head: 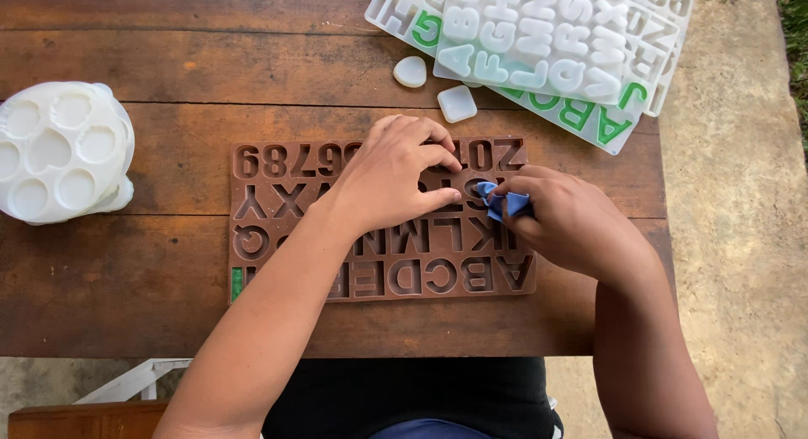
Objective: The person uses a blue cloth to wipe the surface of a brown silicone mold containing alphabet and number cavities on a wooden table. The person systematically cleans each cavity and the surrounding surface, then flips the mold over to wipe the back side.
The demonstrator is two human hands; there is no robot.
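A brown silicone mould [278, 228] with letter and number cavities lies flat on the wooden table [126, 304]. My left hand [391, 178] rests on the mould's upper middle, fingertips pressing at a cavity. My right hand [572, 220] is at the mould's right side, its fingers pinched on a small blue piece [503, 202] right beside the left fingertips. What lies in the cavity under the fingers is hidden.
A stack of translucent white letter moulds [539, 43], some cavities filled green, sits at the table's back right. Two small white cast pieces [411, 71] [457, 103] lie in front of it. A round white mould [59, 148] stands at the left edge. Concrete ground [741, 237] lies to the right.
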